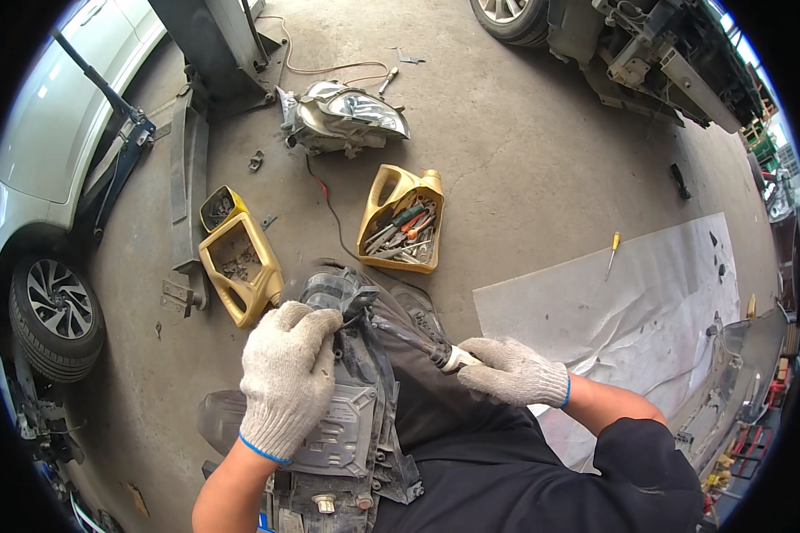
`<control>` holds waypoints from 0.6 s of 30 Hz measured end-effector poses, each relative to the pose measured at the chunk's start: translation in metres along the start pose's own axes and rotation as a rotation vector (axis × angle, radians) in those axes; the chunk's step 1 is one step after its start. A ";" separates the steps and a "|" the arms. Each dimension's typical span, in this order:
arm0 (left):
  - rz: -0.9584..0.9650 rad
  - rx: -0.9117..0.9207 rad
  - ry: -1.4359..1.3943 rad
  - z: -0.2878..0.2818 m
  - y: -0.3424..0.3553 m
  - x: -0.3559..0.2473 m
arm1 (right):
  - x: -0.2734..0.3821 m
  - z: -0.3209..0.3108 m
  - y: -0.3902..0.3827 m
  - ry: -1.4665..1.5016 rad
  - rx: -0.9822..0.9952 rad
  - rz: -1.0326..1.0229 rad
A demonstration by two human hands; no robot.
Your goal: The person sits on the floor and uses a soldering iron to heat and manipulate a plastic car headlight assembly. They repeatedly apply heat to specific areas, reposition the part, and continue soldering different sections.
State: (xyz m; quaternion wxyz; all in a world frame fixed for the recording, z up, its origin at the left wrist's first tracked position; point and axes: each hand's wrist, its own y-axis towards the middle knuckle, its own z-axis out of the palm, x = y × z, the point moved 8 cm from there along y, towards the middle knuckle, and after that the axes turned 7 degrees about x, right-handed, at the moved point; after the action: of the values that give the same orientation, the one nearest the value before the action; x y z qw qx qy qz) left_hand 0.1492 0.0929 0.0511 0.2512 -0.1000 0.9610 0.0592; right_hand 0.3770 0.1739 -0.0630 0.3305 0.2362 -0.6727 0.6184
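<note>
Across my lap lies a black car headlight housing [357, 360] with a grey ribbed cover plate [336, 431] on its back. My left hand [291, 373], in a knitted work glove with a blue cuff, has its fingers curled over the housing's upper left side. To the right, my gloved right hand [514, 369] is closed around a rod-like tool [453, 357], pale near my fingers and dark further along. The tool slants up and left toward the top of the housing. Its exact kind and its far tip cannot be made out.
Ahead on the floor stand a cut-open yellow jug [431, 258] of hand tools and another jug [267, 266] with small parts. Beyond them lies a headlight [356, 115]. A screwdriver [612, 256] rests on a pale sheet [551, 302] at right. A white car [53, 133] stands left.
</note>
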 end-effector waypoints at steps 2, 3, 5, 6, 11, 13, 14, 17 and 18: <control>0.004 0.005 -0.001 0.000 0.000 0.000 | 0.000 0.000 0.000 -0.003 0.006 0.005; 0.006 0.006 -0.002 0.000 0.000 0.000 | 0.000 0.001 0.000 -0.002 0.007 0.006; 0.009 0.007 -0.002 0.000 0.000 0.001 | 0.000 0.001 0.000 0.001 0.007 0.007; 0.006 0.010 0.004 0.001 0.000 0.000 | 0.000 0.001 0.000 0.003 0.006 0.008; -0.008 0.018 0.020 0.000 0.000 -0.001 | 0.000 0.000 0.001 0.017 0.004 -0.021; 0.004 0.011 0.015 0.000 0.000 -0.001 | 0.000 0.000 0.000 0.024 0.003 -0.025; 0.010 0.008 0.013 0.000 0.000 -0.001 | 0.000 0.001 0.000 0.029 0.002 -0.028; 0.003 0.006 0.005 -0.001 0.000 -0.001 | -0.001 0.001 0.000 0.037 0.006 -0.023; 0.004 0.003 0.006 -0.001 0.000 -0.001 | -0.002 0.001 0.001 0.036 0.009 -0.014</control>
State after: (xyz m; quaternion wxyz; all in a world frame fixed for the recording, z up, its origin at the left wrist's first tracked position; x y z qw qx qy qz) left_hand 0.1500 0.0929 0.0523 0.2486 -0.0979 0.9619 0.0577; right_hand 0.3775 0.1724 -0.0647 0.3459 0.2314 -0.6621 0.6232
